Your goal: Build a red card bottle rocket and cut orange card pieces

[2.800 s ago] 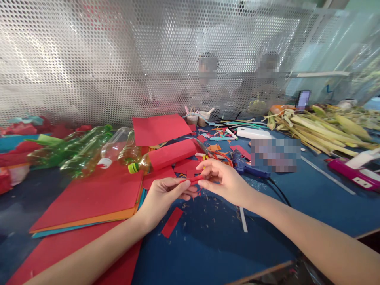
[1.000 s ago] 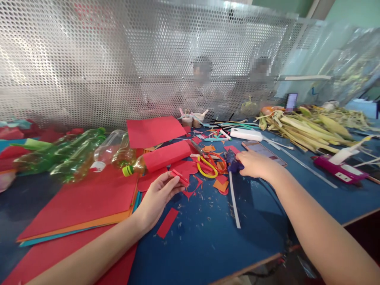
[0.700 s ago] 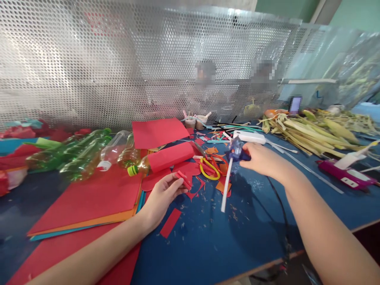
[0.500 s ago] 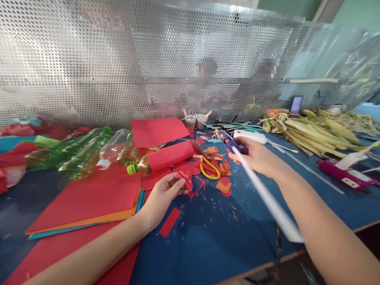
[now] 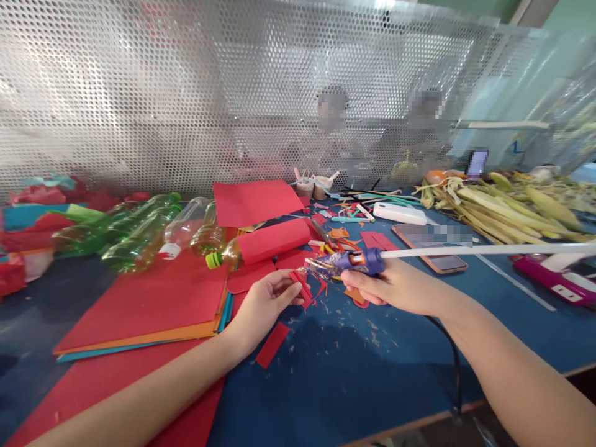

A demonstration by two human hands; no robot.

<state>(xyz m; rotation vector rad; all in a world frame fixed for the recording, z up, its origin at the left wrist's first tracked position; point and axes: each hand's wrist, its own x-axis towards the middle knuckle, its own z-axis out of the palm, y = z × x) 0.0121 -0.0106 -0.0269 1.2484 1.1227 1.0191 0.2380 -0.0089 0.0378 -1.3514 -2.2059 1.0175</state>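
Note:
My left hand [image 5: 267, 304] pinches a small folded strip of red paper [image 5: 302, 290] above the table. In my right hand [image 5: 388, 282] is a blue glue gun [image 5: 358, 261], with a long white glue stick [image 5: 484, 250] sticking out of its back end. The gun lies level, its nozzle close to the strip's upper end; whether they touch I cannot tell. Below my left hand lies a flat red paper rectangle [image 5: 272, 345]. Just beyond the hands rests a plastic bottle wrapped in red paper [image 5: 274, 241], with a yellow-green cap. The scissors are mostly hidden behind the gun.
Stacked coloured sheets [image 5: 144, 304] and several plastic bottles [image 5: 139, 239] are on the left. Paper scraps litter the middle. To the right are a phone [image 5: 431, 251], a white case-like object [image 5: 399, 213], dried husks [image 5: 503, 208] and a magenta power strip [image 5: 554, 279]. A black cord [image 5: 454, 354] hangs over the front edge.
My right hand has swung the glue gun down and left, bringing its nozzle to the red strip. The phone it covered now shows. My left hand keeps its pinch.

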